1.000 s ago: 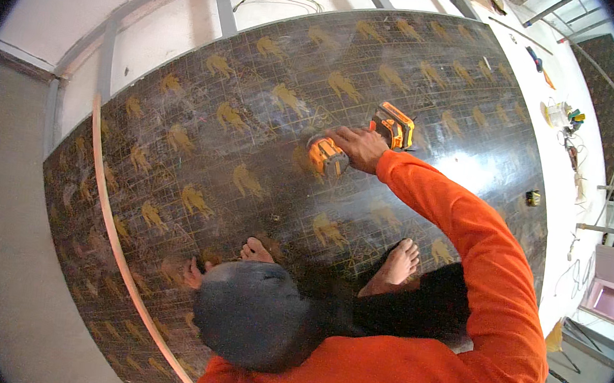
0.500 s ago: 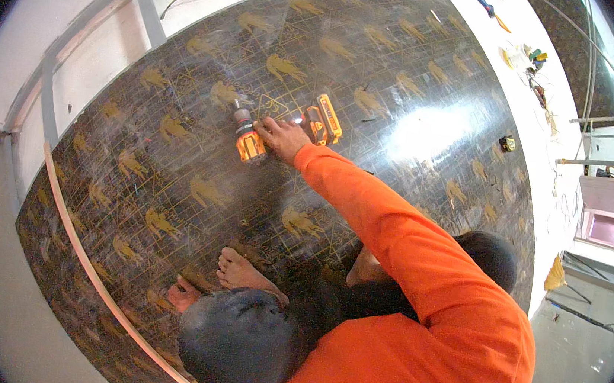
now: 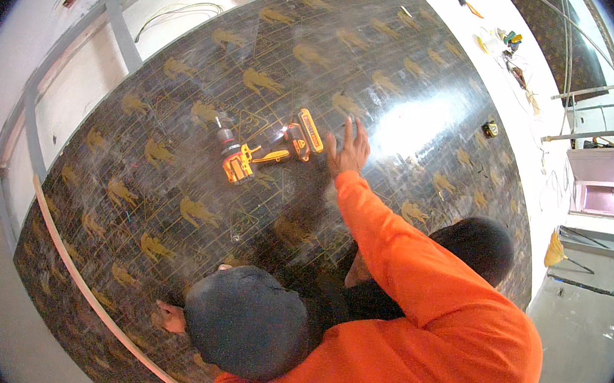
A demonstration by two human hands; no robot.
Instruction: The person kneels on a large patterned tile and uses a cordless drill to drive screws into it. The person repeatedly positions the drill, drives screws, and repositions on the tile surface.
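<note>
R hand (image 3: 350, 150) is seen empty, fingers spread wide, at the dark patterned panel (image 3: 338, 75); contact can't be made out. Orange/blk cordless drill (image 3: 269, 156) is laid on the panel just L of it. L hand (image 3: 172, 318) is part-hidden by the knee (image 3: 247, 323); its grip can't be told.

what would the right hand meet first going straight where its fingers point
The way looks free: ahead of the right hand, only the dark printed board shows, toward its far edge. The cordless drill lies off to the left; the hand's height is unclear.
</note>
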